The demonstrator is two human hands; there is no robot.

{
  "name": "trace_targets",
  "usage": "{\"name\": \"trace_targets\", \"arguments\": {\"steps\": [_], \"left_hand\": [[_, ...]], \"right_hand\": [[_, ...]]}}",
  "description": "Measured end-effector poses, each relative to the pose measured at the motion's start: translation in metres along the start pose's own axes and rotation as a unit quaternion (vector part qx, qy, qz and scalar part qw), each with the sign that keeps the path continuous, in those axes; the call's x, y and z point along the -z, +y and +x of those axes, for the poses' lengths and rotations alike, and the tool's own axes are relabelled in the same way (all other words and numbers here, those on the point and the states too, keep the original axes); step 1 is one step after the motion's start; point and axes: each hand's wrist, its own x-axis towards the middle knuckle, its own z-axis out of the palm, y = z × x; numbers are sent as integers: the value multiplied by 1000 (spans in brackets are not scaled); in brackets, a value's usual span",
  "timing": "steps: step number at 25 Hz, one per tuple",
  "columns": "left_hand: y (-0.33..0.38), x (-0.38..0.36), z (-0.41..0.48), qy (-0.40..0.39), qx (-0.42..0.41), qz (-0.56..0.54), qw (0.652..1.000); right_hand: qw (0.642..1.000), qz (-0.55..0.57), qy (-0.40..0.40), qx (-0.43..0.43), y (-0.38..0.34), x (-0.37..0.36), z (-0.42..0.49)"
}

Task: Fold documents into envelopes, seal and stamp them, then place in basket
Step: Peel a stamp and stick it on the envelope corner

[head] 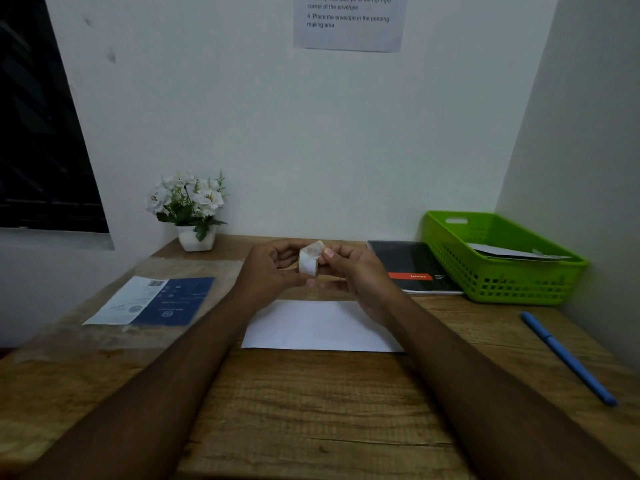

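Note:
A small roll of stamp stickers [309, 260] is held up above the desk between both hands. My left hand [268, 268] grips the roll from the left, thumb under it. My right hand [349, 271] pinches the loose end of the strip at the roll's top right. Below the hands a white envelope [318, 327] lies flat on the wooden desk [311, 403]. The green basket [502, 258] stands at the back right and holds a white envelope [512, 252].
A blue and white printed sheet in a clear sleeve [152, 301] lies at the left. A potted white flower [190, 209] stands at the back left. A black notebook [412, 268] lies beside the basket. A blue pen [568, 358] rests at the right edge.

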Motion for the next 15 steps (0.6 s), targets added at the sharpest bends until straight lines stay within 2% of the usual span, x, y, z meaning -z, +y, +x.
{"name": "trace_targets", "arguments": {"steps": [5,15], "left_hand": [[4,-3,0,14,-1,-15,1000],[8,-9,1,27,9,-21,999]], "right_hand": [[998,59,-12,-9,1,-1,1],[989,132,61,5,6,-9,7]]}}
